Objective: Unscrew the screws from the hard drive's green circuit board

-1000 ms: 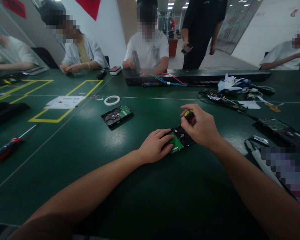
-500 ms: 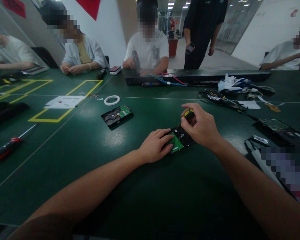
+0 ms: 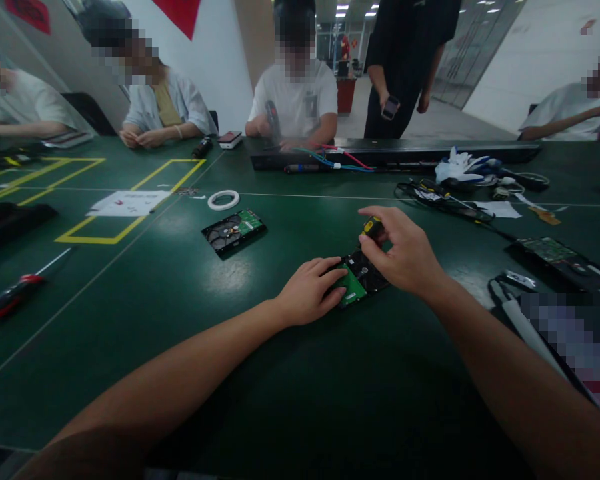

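Note:
A hard drive [image 3: 354, 285] with a green circuit board and black body lies on the table in front of me. My left hand [image 3: 313, 290] grips its left end, fingers spread over the board and the near edge. Above the drive's far right side, my right hand [image 3: 403, 250] is closed around the black-and-yellow handle of a screwdriver [image 3: 372, 227]. The screwdriver's tip is low at the drive's far edge; I cannot tell whether it sits in a screw. Farther left lies a second hard drive [image 3: 235, 232], board side up, touched by neither hand.
A white tape ring [image 3: 223, 200] lies beyond the second drive. At left is a red-and-black screwdriver [image 3: 17, 293]. Cables [image 3: 440, 197], gloves [image 3: 463, 165] and another hard drive [image 3: 563, 263] are at right. A long black bar [image 3: 405, 155] crosses the far side, with people behind it.
My right hand and the screwdriver handle have shifted slightly left, with the handle tilting a little. The left hand and the hard drive stay put.

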### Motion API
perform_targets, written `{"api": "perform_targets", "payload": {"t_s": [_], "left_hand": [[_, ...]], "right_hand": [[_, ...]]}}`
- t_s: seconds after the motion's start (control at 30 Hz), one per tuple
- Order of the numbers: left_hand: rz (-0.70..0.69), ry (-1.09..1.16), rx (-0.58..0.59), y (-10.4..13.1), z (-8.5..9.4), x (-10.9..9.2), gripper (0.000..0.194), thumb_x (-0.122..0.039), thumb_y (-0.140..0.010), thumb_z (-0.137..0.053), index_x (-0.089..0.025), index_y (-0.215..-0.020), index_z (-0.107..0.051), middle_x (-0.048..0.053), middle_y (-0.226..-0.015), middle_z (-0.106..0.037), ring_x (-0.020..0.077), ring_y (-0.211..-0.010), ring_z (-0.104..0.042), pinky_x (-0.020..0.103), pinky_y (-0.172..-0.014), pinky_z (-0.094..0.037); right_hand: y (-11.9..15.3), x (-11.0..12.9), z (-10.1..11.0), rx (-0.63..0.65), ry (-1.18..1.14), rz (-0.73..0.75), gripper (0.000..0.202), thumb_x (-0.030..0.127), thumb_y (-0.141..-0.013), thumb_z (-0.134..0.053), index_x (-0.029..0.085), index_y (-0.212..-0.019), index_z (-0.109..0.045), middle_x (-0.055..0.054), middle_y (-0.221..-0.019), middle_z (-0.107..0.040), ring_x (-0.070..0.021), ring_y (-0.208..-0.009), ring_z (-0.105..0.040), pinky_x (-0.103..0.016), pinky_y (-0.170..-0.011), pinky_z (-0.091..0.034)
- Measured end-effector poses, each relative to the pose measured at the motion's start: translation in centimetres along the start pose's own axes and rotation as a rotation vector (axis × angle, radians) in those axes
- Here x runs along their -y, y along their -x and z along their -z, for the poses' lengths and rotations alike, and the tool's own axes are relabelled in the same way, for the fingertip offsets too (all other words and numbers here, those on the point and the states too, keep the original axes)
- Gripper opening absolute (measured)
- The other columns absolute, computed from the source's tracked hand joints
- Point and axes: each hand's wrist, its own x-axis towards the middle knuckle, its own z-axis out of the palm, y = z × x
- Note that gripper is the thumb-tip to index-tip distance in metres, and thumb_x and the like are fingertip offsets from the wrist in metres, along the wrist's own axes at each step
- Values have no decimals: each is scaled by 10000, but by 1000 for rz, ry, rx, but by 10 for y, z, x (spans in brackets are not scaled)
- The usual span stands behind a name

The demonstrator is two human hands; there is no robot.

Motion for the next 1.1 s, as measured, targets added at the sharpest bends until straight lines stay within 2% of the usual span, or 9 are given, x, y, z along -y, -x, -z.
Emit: {"api": "perform_targets", "payload": {"t_s": [0.1,0.2,0.3,0.47,0.63,0.77,0.83,1.1], "left_hand": [[-6,-2,-1,0,0,0,408,-372,-1060,-563,-204,-1430,-602,160,-1570,-535,328,-1423,-545,570,-1153,-491],[-5,-5,1,0,1,-1,407,-378,-1060,-565,-202,-1425,-603,161,-1568,-535,327,-1414,-553,567,-1153,-491],[-2,-10,1,0,1,-1,414,-385,-1065,-558,-195,-1430,-601,166,-1562,-538,327,-1414,-553,562,-1154,-491],[19,-25,0,2,0,-2,430,-397,-1066,-556,-176,-1430,-615,189,-1571,-510,340,-1433,-532,556,-1160,-484],[37,-32,-1,3,3,-5,493,-490,-1048,-576,-193,-1439,-616,190,-1554,-512,359,-1412,-539,578,-1139,-491],[22,-34,9,3,4,-4,720,-687,-947,-652,-196,-1470,-595,206,-1547,-508,396,-1398,-532,604,-1131,-481],[18,-32,9,3,3,-3,793,-737,-900,-681,-205,-1481,-584,208,-1553,-499,407,-1401,-525,613,-1134,-474],[9,-51,-4,3,0,-2,784,-718,-900,-694,-200,-1478,-580,214,-1544,-504,400,-1397,-531,610,-1131,-474]], "right_hand": [[-1,-1,0,3,16,24,491,276,-946,-607,212,-1432,-584,-112,-1131,-692,-254,-877,-672,-446,-837,-563],[1,0,-1,-9,-26,-9,535,273,-939,-623,210,-1465,-545,-92,-1111,-704,-228,-808,-670,-431,-813,-570],[2,1,-4,-28,-84,-62,510,284,-930,-643,200,-1422,-541,-72,-1059,-699,-208,-765,-674,-392,-753,-573],[2,0,-4,-8,-96,-74,445,293,-946,-621,214,-1379,-554,-53,-982,-697,-212,-763,-680,-399,-766,-574],[1,-1,-5,-25,-42,-34,411,341,-970,-643,234,-1363,-583,-100,-1157,-716,-253,-904,-708,-440,-842,-590],[2,-2,-6,-32,-66,-35,371,349,-1007,-621,250,-1364,-600,-90,-1220,-718,-256,-969,-726,-445,-889,-610],[3,-2,-6,-28,-97,-44,387,340,-1008,-626,249,-1383,-601,-82,-1213,-729,-250,-964,-740,-439,-901,-621],[4,-1,-6,9,-127,-15,435,265,-1005,-600,259,-1440,-590,-93,-1286,-738,-278,-1078,-752,-479,-967,-628]]}}
